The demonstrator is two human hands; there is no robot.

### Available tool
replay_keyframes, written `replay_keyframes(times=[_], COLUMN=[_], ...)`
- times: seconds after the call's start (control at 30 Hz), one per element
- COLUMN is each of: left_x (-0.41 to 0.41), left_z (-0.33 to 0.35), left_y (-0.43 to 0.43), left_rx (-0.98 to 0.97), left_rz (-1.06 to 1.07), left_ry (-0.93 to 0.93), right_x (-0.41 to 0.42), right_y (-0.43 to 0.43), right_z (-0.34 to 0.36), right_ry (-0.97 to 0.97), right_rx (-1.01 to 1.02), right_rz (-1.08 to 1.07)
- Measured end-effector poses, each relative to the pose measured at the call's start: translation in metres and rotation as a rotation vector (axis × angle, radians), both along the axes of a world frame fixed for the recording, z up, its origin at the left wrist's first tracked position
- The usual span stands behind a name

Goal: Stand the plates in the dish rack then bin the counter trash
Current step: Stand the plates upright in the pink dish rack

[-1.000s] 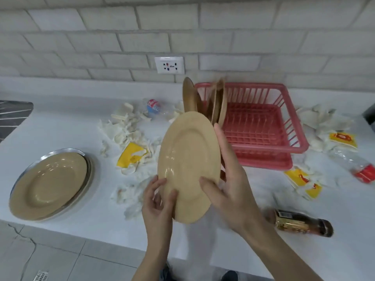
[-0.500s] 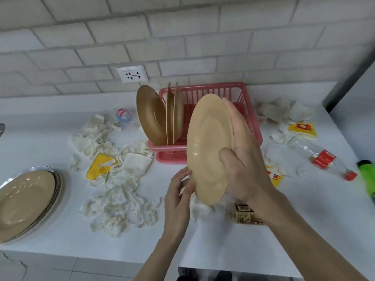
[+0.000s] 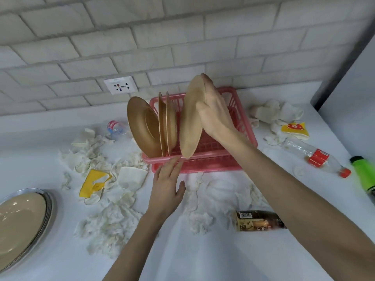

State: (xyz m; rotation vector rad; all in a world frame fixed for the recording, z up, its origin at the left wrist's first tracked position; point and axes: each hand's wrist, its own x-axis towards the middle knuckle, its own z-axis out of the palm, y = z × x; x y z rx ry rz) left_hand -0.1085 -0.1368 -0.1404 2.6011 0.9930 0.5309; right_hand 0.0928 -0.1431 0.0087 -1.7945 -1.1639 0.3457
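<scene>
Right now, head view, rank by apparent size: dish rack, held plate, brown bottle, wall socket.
1. dish rack
2. held plate
3-4. brown bottle, wall socket: look alike; bottle nearer and partly hidden, so unranked.

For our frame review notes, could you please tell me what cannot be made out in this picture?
Head view only:
- Held plate: it covers the dish rack slots beneath, so seating unclear.
- Stacked plates: cut off by the left edge, count unclear.
- Green bottle: blurred, cut by the right edge.
- Brown bottle: neck under the right forearm.
</scene>
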Motion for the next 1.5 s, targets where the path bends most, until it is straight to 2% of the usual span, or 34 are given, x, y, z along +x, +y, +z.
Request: replay_keyframes(times=[0.33, 0.6, 0.97, 1.5], left_x=[-0.004, -0.006, -0.003, -0.004], left_z=[-0.005, -0.009, 0.001, 0.002], left_y=[0.010, 0.015, 0.022, 0.021], left_rx=[-0.032, -0.124, -0.239, -0.247], left_rz=[-0.026, -0.061, -0.005, -0.015], left_ry=[-0.070, -0.163, -0.275, -0.302], right_x=[-0.007, -0.016, -0.020, -0.016], right_y=[0.052, 0.074, 0.087, 0.085], right_z=[-0.019, -0.040, -0.056, -0.060], right_ry=[-0.182, -0.245, -0.257, -0.230], right_rx=[-0.133, -0.196, -0.186, -0.128], right_rz=[-0.024, -0.033, 0.011, 0.019])
